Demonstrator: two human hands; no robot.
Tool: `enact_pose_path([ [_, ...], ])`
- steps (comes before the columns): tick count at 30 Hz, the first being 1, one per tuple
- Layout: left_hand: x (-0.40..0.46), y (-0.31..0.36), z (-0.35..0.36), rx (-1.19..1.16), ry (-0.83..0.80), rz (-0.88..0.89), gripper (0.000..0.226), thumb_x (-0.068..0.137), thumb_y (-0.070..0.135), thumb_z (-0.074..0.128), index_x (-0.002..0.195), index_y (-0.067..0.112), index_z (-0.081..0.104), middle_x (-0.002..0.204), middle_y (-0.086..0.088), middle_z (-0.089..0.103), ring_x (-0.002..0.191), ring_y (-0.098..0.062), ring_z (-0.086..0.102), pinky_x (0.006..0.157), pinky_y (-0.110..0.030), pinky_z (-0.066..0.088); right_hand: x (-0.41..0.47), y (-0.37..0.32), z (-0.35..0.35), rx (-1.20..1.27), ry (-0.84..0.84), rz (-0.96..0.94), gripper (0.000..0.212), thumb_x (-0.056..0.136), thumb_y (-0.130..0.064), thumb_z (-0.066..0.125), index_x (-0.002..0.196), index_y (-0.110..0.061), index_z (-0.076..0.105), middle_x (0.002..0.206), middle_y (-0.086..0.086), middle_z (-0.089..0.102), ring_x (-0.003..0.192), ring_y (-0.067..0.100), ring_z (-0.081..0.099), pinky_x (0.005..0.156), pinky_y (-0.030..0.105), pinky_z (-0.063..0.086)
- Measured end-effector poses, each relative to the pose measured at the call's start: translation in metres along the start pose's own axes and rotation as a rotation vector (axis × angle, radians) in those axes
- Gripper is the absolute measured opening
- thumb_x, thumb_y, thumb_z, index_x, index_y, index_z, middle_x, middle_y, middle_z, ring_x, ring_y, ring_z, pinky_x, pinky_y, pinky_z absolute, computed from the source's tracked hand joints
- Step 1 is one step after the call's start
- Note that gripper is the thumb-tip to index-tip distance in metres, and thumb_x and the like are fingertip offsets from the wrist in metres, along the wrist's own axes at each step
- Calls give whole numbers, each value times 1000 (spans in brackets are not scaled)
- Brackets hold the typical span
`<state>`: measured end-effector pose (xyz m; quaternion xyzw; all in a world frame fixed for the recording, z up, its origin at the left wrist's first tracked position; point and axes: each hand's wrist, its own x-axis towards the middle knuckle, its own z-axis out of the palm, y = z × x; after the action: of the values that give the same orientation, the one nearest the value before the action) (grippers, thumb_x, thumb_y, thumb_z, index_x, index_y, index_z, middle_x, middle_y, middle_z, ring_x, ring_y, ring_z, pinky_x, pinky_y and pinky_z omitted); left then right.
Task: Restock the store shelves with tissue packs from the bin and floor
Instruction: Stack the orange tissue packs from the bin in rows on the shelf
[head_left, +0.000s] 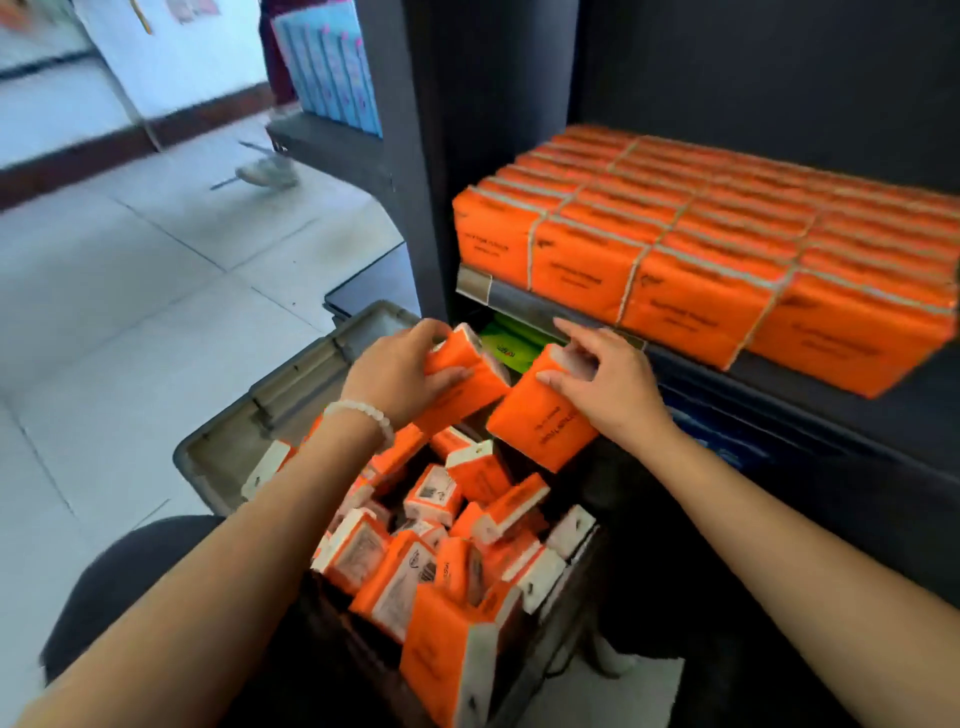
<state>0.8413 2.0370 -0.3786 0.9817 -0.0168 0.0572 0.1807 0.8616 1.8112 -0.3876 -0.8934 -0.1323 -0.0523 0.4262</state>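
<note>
I have one soft, plastic-wrapped orange tissue pack in my left hand (400, 371), fingers curled over its top and thumb along its near side; this left pack (467, 376) is tilted, its white end face turned up and away. My right hand (605, 382) holds a second orange tissue pack, the right pack (540, 421), with my fingers spread over its upper face and curled round its far edge, so that it hangs slanted. Both are lifted just above the grey hard-plastic bin (291, 384), which I take as my landmark, and I hold one in each hand, I judge, to carry two at a time.

Inside the bin lies a loose jumble of orange packs (447, 540), tipped every way, with white barcode ends showing; the glossy film creases a little, so they should give under a squeeze.

Beyond and to the right of the bin, the dark metal shelf (524, 306) carries neat rows of shelved orange packs (701, 249), flat and tight, fronts outward. The level under it, right behind the bin, shows a green pack (506, 348) and looks partly unfilled; that is probably where these two go.

Left of the bin is pale tiled floor (130, 291), where another person's light shoe (267, 171) shows, blurred. A white bead bracelet (363, 415) sits on my left wrist.
</note>
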Motion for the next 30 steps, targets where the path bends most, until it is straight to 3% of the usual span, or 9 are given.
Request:
enact_pose_path([
  [7, -5, 132, -65, -86, 191, 217, 45, 81, 46, 68, 116, 21, 57, 108, -3, 66, 102, -21, 60, 84, -31, 44, -36, -33, -144, -61, 205, -156, 50, 71, -25, 80, 118, -18, 65, 113, 1, 64, 106, 15, 56, 89, 17, 36],
  [10, 3, 184, -72, -149, 194, 291, 43, 80, 44, 69, 114, 20, 57, 106, -2, 66, 99, -20, 60, 83, -31, 45, -52, -30, -202, -107, 291, -154, 43, 72, -26, 79, 113, -17, 68, 112, -2, 66, 106, 13, 57, 89, 19, 37],
  [14, 16, 244, -67, -206, 175, 417, 43, 78, 44, 71, 111, 19, 60, 101, -2, 67, 96, -21, 62, 85, -36, 48, -71, -8, -268, -151, 395, -99, 33, 72, -28, 79, 103, -17, 72, 96, -7, 59, 94, 9, 54, 83, 22, 39],
  [17, 25, 284, -52, -202, 131, 502, 44, 77, 40, 73, 113, 18, 61, 103, -4, 67, 96, -20, 61, 86, -32, 47, -86, 22, -305, -199, 435, -20, 30, 72, -27, 79, 99, -18, 73, 97, -6, 60, 96, 12, 56, 88, 30, 43],
  [24, 45, 314, 6, -129, 21, 604, 46, 75, 44, 74, 114, 23, 61, 108, 0, 67, 102, -20, 59, 89, -36, 46, -111, 103, -327, -347, 472, 146, 26, 75, -25, 77, 100, -20, 73, 100, -7, 62, 99, 13, 56, 89, 29, 41],
  [30, 49, 307, 47, 3, 24, 702, 44, 77, 42, 72, 117, 25, 62, 116, 4, 63, 113, -22, 53, 95, -39, 40, -102, 139, -309, -510, 497, 96, 29, 72, -25, 79, 100, -17, 74, 103, -2, 68, 98, 25, 62, 88, 46, 46],
])
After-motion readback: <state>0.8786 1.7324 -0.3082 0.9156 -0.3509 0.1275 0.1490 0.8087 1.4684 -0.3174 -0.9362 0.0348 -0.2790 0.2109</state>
